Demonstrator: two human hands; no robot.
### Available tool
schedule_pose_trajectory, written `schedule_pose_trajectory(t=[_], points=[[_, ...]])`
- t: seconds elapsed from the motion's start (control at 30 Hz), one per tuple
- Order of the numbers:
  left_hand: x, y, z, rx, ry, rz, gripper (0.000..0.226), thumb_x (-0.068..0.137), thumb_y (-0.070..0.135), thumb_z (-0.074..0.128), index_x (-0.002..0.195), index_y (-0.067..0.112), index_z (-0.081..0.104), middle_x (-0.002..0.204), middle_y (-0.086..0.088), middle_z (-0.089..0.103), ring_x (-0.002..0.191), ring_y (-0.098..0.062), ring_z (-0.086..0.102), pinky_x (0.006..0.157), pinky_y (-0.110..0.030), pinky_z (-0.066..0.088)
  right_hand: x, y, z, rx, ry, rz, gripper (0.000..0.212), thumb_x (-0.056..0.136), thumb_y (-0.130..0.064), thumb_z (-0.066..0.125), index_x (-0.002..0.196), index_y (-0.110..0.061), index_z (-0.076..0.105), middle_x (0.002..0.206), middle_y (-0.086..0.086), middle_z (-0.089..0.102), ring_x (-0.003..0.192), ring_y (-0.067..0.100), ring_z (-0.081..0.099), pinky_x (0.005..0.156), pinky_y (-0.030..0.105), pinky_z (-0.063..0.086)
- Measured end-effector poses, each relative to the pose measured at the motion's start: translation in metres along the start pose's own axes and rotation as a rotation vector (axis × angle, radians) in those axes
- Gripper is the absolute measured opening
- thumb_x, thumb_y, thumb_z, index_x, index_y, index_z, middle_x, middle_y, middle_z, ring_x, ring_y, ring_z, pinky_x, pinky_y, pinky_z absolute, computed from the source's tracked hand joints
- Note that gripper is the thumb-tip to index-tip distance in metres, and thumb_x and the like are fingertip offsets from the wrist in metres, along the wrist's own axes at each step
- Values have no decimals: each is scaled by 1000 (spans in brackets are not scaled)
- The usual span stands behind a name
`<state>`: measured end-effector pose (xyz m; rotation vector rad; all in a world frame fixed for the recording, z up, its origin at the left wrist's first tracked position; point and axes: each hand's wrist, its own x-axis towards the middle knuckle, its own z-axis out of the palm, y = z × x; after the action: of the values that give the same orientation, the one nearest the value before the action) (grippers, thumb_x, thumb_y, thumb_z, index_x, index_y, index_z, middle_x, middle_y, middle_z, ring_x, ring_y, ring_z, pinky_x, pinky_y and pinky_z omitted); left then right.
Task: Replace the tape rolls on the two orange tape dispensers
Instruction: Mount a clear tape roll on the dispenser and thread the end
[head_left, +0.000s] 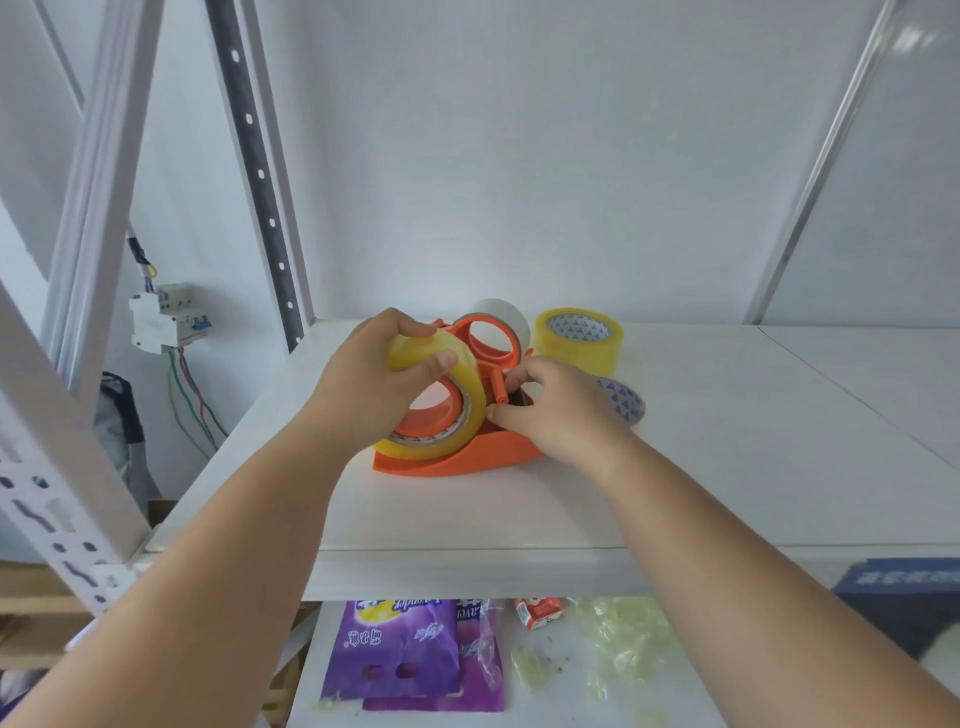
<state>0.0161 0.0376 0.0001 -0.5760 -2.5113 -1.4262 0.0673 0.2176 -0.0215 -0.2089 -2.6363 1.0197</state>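
Lower shelf, nearest the camera: two purple printed plastic packets (410, 654), a small red-and-white carton (538, 611) and a scatter of pale yellow-green plastic scraps (623, 644) lie on its white surface.

Upper white shelf (727, 467): the near orange plastic tape dispenser (457, 460) stands on it, close to the front edge. A roll of clear yellowish tape (452, 400) sits upright on the dispenser's orange hub. The left hand (363, 384) holds this roll, grip closed over its top edge with the thumb on the near face. The right hand (556, 410) rests at the dispenser's cutter end, fingers curled and pinching near a small orange roller (500, 388); what exactly lies between the fingertips cannot be told.

Just behind the right hand, a flat cardboard tape core with a blue triangle print (623, 400) lies on the shelf, partly hidden.

Farther back, a second orange dispenser (491, 343) carries a whitish tape roll (504, 312). Beside it to the right stands a full yellowish tape roll with printed core (579, 340), on its flat side.

Far left, beyond the shelf upright, a white circuit breaker with coloured wires (166, 322) is mounted against the wall.
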Motion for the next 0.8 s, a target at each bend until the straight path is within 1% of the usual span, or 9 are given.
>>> schedule_pose_trajectory(t=[0.07, 0.13, 0.2, 0.3, 0.43, 0.5, 0.67, 0.73, 0.8], points=[[0, -3, 0, -21, -4, -10, 25, 84, 44, 64, 104, 31, 57, 97, 6, 58, 75, -12, 54, 64, -27, 42, -3, -2, 7, -93, 80, -35, 22, 78, -35, 69, 95, -23, 65, 101, -7, 65, 94, 15, 57, 77, 34, 48], [0, -3, 0, -37, -5, -9, 24, 84, 43, 64, 103, 31, 56, 95, 5, 58, 72, -11, 53, 63, -27, 41, -5, -6, 11, -123, 122, -51, 20, 81, -34, 65, 95, -20, 65, 101, -4, 64, 94, 17, 57, 77, 34, 48], [-1, -3, 0, -54, -5, -13, 23, 84, 43, 64, 102, 30, 56, 92, 6, 59, 70, -11, 53, 63, -26, 41, -4, -9, 13, -135, 140, -55, 16, 83, -31, 63, 91, -17, 66, 97, -1, 64, 90, 20, 58, 76, 36, 51], [-1, -2, -1, -64, 0, -32, 24, 85, 43, 63, 103, 30, 55, 88, 8, 59, 69, -12, 55, 61, -25, 43, -3, -13, 17, -171, 152, -60, 17, 86, -25, 58, 87, -11, 66, 90, 5, 66, 86, 25, 59, 75, 41, 52], [-1, -2, -3, -79, -2, -33, 23, 85, 42, 63, 103, 31, 54, 86, 10, 59, 70, -11, 56, 60, -24, 43, 5, -10, 23, -210, 152, -48, 16, 85, -27, 56, 90, -13, 63, 95, 6, 64, 95, 27, 55, 79, 38, 48], [-1, -2, -3, -62, -5, -21, 22, 86, 42, 62, 104, 32, 53, 88, 14, 56, 72, -11, 56, 61, -24, 43, 8, -8, 23, -205, 144, -34, 16, 83, -28, 58, 87, -14, 65, 93, 6, 64, 96, 27, 55, 78, 38, 48], [0, 5, -2, 18, -8, 14, 24, 88, 41, 59, 108, 32, 53, 88, 20, 46, 75, -9, 53, 63, -25, 45, 8, -5, 21, -169, 181, -21, 17, 80, -25, 62, 66, -17, 66, 80, 7, 64, 94, 29, 56, 66, 31, 42], [0, 7, -2, 45, -15, 27, 25, 88, 42, 59, 110, 32, 53, 88, 21, 44, 77, -10, 53, 64, -25, 45, 6, -5, 21, -159, 208, -17, 18, 80, -22, 61, 64, -15, 66, 79, 6, 62, 90, 28, 56, 62, 29, 37], [0, 8, -1, 51, -24, 33, 26, 88, 43, 59, 111, 33, 54, 89, 22, 45, 81, -13, 55, 68, -27, 46, 4, -5, 21, -147, 221, -1, 17, 81, -21, 60, 66, -15, 66, 83, 5, 62, 88, 26, 56, 61, 29, 38]])
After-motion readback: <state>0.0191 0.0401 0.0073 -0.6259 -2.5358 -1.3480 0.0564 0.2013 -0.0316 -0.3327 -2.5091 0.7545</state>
